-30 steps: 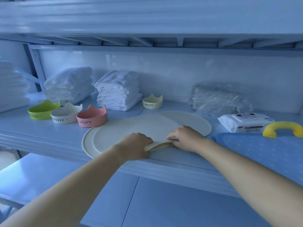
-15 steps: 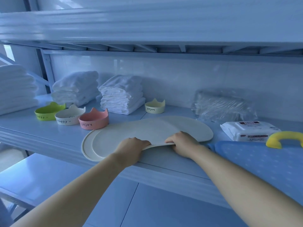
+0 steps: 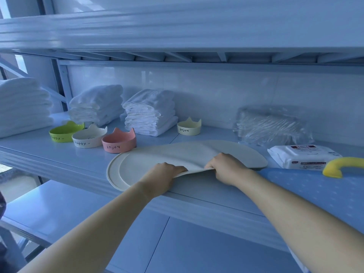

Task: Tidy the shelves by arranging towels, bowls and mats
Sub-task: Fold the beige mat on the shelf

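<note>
Your left hand [image 3: 163, 175] and right hand [image 3: 226, 167] each pinch the near edge of the top mat [image 3: 189, 154], fingers curled under it and thumbs on top, so that this edge is raised off the shelf [image 3: 59, 160]. The top mat lies straight ahead of both hands, its long axis running left to right along the shelf's front edge, with most of it still resting flat toward the back wall. A second mat [image 3: 114, 171] lies beneath it, its rim showing at the left end. Neither hand is clearly nearer; they grip close together near the middle of the near edge, the right one set a little further in.

Judgement: the coming move turns on drawing or shifting the top mat along that long axis; with the hold this central, both ends are likely to sag.

Legible writing: the pink bowl [image 3: 119, 143] reads "Enjoy", the cream bowl [image 3: 189, 128] by the towels [image 3: 149, 113] reads "Enjoy", the white bowl [image 3: 89, 137] "Happy", the green bowl [image 3: 66, 133] part of the same word. The wipes pack [image 3: 303, 156] at the right carries a label too small to read
</note>
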Tool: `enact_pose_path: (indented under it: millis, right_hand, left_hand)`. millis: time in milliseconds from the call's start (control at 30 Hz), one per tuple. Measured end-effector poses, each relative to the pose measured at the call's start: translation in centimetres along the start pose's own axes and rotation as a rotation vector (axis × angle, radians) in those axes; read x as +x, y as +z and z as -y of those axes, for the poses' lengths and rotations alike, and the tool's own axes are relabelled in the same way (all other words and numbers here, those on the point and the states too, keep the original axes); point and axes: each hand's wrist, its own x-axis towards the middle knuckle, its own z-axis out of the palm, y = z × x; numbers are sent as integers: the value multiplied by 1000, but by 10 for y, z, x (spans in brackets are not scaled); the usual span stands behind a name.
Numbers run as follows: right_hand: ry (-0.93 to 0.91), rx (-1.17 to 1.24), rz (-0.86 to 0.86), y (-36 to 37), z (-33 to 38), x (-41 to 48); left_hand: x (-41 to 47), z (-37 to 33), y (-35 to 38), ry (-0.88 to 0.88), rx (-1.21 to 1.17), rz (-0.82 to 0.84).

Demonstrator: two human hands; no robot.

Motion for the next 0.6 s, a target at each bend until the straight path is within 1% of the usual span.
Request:
enact_pose_path:
  millis: [400, 500, 600]
  right_hand:
    - [83, -68, -34, -7, -10, -14]
    - [114, -70, -44, -11, -16, -15]
    - [138, -72, -34, -12, -21, -19]
  left_hand:
    - [20, -10, 4, 69, 2, 23]
    - [27, -14, 4, 100, 0, -3]
    - [32, -20, 5, 112, 10, 24]
